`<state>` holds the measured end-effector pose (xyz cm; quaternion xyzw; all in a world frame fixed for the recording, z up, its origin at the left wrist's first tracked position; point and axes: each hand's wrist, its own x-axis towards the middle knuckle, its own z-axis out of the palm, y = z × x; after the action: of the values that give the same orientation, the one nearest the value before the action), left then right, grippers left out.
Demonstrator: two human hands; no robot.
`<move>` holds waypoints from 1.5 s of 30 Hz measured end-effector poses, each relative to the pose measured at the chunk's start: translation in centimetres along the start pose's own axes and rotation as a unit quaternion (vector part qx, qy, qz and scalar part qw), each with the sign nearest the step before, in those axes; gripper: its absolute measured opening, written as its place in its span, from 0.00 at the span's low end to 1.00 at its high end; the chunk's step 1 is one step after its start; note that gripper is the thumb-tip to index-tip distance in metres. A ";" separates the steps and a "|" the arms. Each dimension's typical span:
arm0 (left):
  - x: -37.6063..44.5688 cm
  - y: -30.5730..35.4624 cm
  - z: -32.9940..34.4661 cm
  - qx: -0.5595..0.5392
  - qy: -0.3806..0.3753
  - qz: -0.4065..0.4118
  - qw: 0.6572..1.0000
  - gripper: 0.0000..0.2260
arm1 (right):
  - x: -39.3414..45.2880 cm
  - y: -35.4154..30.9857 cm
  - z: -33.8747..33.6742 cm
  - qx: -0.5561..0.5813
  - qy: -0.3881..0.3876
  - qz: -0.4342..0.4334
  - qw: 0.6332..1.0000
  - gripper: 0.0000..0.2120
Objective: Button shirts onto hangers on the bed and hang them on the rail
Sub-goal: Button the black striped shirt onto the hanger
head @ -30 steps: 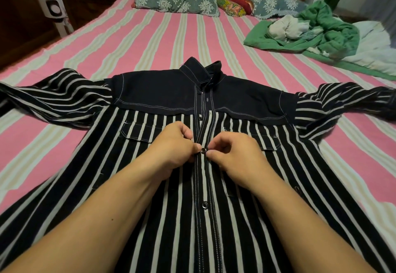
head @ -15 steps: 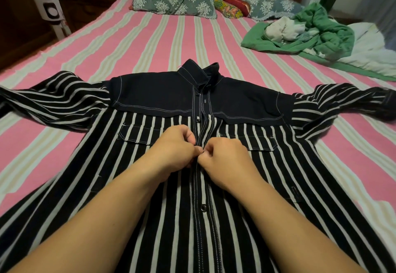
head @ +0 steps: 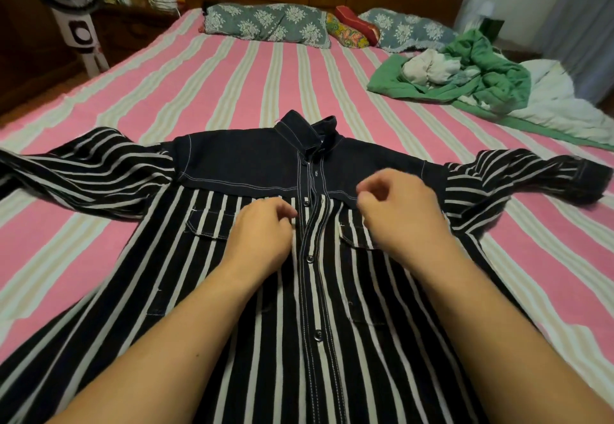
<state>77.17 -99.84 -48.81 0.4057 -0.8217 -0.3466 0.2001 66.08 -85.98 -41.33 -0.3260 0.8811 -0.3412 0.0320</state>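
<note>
A black-and-white striped shirt (head: 232, 290) with a dark navy yoke lies front-up on the bed (head: 232, 84), sleeves spread to both sides. Its placket runs down the middle, with a button (head: 309, 259) closed at chest height and another lower down. My left hand (head: 262, 234) rests on the left chest pocket, its curled fingertips just beside the placket. My right hand (head: 398, 214) hovers over the right chest, slightly blurred, with loosely curled fingers that hold nothing. No hanger shows; the collar (head: 309, 131) stands half open.
A heap of green and white clothes (head: 471, 74) lies at the bed's far right. Pillows (head: 265, 23) line the wooden headboard. A standing fan (head: 79, 14) is off the bed's left edge, in front of a dark cabinet.
Both hands were pinching the placket together at a chest button. They have now let go and moved apart and up, the right hand farther, and the button shows closed.
</note>
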 end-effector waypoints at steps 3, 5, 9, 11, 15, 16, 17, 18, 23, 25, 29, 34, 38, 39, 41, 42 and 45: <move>0.1 0.3 -0.1 0.052 0.025 0.001 0.998 0.13 | 4.7 -2.3 1.5 -0.053 -0.104 0.014 0.993 0.12; 0.0 0.0 0.0 0.073 0.003 -0.001 0.997 0.14 | 6.7 -1.6 5.3 -0.104 -0.146 0.026 0.984 0.19; 0.3 -0.9 0.3 0.071 -0.076 -0.027 0.994 0.14 | 8.1 1.8 9.9 -0.082 -0.166 0.099 0.978 0.16; 0.6 -1.0 0.3 0.051 -0.092 -0.053 0.993 0.13 | 9.1 2.6 9.4 0.066 -0.207 0.151 0.964 0.08; 2.6 0.5 0.1 0.117 -0.158 -0.079 0.977 0.08 | 9.7 3.4 8.4 0.181 -0.288 0.188 0.921 0.15; 3.8 1.1 0.2 0.152 -0.160 -0.081 0.972 0.07 | 9.9 3.3 8.5 0.144 -0.295 0.182 0.927 0.13; 4.8 1.7 0.4 0.177 -0.149 -0.085 0.969 0.07 | 9.9 2.9 8.5 0.099 -0.299 0.174 0.933 0.10; 5.7 2.3 0.7 0.188 -0.124 -0.083 0.971 0.06 | 9.9 2.5 8.3 0.064 -0.299 0.169 0.937 0.08; 5.2 2.2 3.7 0.162 -0.058 0.017 0.985 0.10 | 9.6 2.3 7.7 0.035 -0.285 0.162 0.944 0.08; 5.2 1.5 3.9 0.185 -0.064 0.036 0.980 0.10 | 9.5 2.5 8.0 0.076 -0.287 0.172 0.939 0.08; 5.4 1.3 3.6 0.179 -0.047 0.050 0.981 0.07 | 9.4 3.3 8.6 0.215 -0.298 0.204 0.907 0.07; 5.6 1.3 3.5 0.162 -0.044 0.022 0.985 0.06 | 9.8 4.1 8.9 0.283 -0.274 0.239 0.888 0.05; 5.2 2.1 3.2 0.170 -0.023 0.042 0.984 0.05 | 10.0 4.2 9.2 0.374 -0.256 0.297 0.841 0.04; 5.2 2.3 3.1 0.146 -0.021 0.024 0.989 0.05 | 10.0 4.2 9.2 0.396 -0.260 0.311 0.824 0.06; 5.5 2.6 2.8 -0.037 -0.030 -0.079 0.996 0.06 | 9.9 4.2 9.0 0.423 -0.267 0.328 0.801 0.08; 5.6 2.7 2.6 -0.171 -0.047 -0.146 0.973 0.06 | 9.8 4.2 8.9 0.433 -0.269 0.335 0.792 0.08; 5.4 2.9 2.0 -0.397 -0.070 -0.259 0.878 0.07 | 9.8 4.0 8.3 0.455 -0.270 0.356 0.771 0.09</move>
<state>71.19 -102.15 -47.78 0.4650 -0.4924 -0.7108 0.1898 58.51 -94.38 -48.54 -0.0154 0.6311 -0.5643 0.5320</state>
